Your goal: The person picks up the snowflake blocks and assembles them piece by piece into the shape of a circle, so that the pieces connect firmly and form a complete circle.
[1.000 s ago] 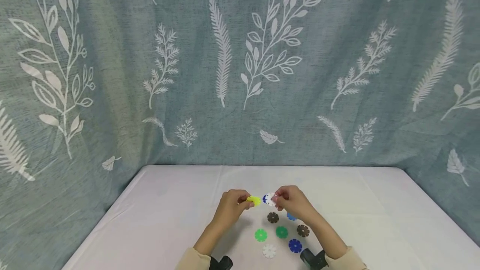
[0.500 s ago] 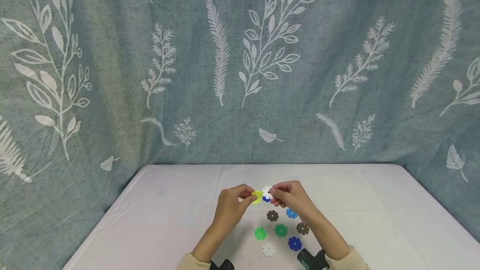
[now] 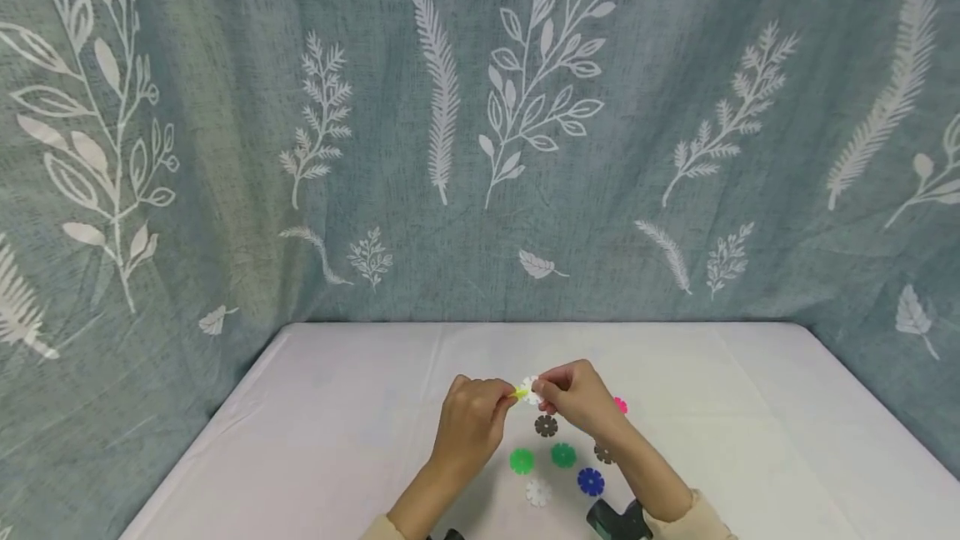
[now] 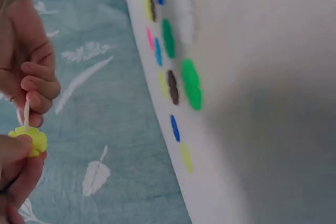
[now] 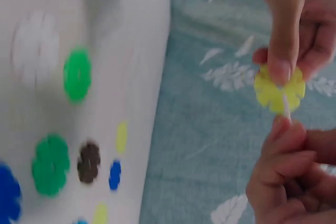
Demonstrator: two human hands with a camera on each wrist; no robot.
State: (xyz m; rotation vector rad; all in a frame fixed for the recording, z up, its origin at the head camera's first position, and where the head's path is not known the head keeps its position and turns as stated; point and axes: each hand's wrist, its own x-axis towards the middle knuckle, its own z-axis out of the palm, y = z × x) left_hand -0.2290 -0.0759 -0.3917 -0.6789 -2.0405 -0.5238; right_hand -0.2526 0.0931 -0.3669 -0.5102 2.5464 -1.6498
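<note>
In the head view, my left hand (image 3: 471,422) pinches a yellow notched plastic disc (image 3: 520,393), seen nearly edge-on. My right hand (image 3: 583,398) holds a white notched disc (image 3: 529,385) between thumb and fingers. Both discs are raised above the table, their edges meeting. Seen from the left wrist, the white disc (image 4: 27,115) stands on edge at roughly a right angle to the yellow disc (image 4: 38,141). The right wrist view shows the white edge (image 5: 286,106) at a notch of the yellow disc (image 5: 262,88); how deep it sits is unclear.
On the white table (image 3: 360,407) lie several loose notched discs: light green (image 3: 522,462), darker green (image 3: 563,455), brown (image 3: 546,425), blue (image 3: 591,482), white (image 3: 537,492) and pink (image 3: 620,405). My right forearm partly covers another brown one (image 3: 604,452). A patterned curtain (image 3: 465,273) hangs behind.
My hands have come together, closing the gap between the two discs. The yellow disc has turned from face-on to nearly edge-on. A pink disc now shows beside my right hand.
</note>
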